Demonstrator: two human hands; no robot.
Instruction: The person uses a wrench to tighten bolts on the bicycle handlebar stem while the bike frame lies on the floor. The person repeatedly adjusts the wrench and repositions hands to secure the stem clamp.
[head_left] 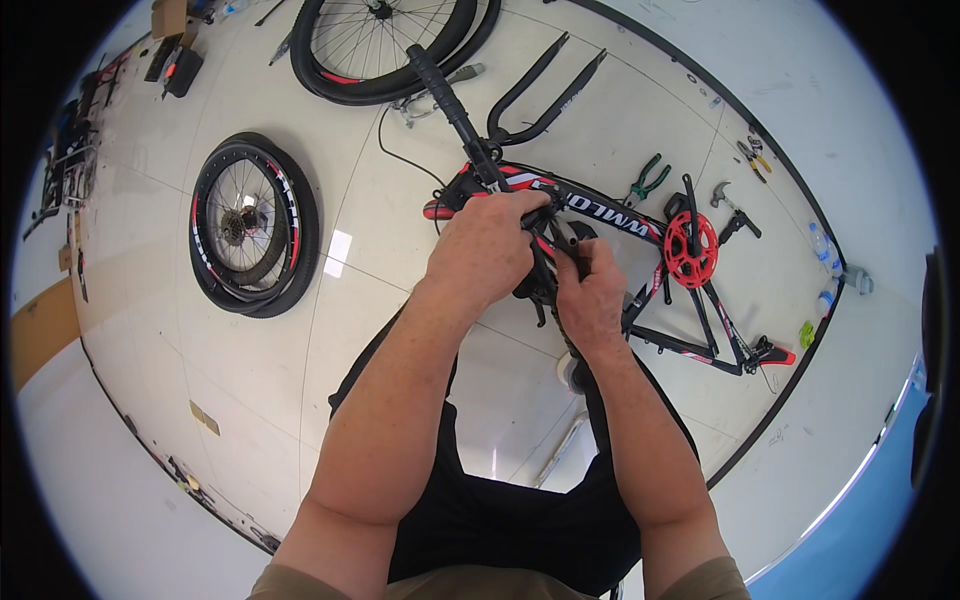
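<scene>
A black bicycle handlebar (455,105) stretches from the upper middle down beneath my hands. My left hand (480,248) is closed around its middle part, the index finger reaching toward a small dark fitting. Close beside it, my right hand (592,300) is closed with thumb and fingers pinching a dark piece that has a metallic end; its kind is hard to make out. Behind both hands lies a black, red and white bicycle frame (600,207). At the frame's right sits a red chainring (690,262) with a black crank. My fingers hide much of the handlebar's centre.
Wheels with tyres lie on the floor: one group (305,235) at left, another (345,95) at the top. A black fork (545,128) lies beyond the handlebar. Green-handled pliers (650,182), a hammer (733,200) and water bottles (820,243) are at right. A tape roll (567,373) sits near my legs.
</scene>
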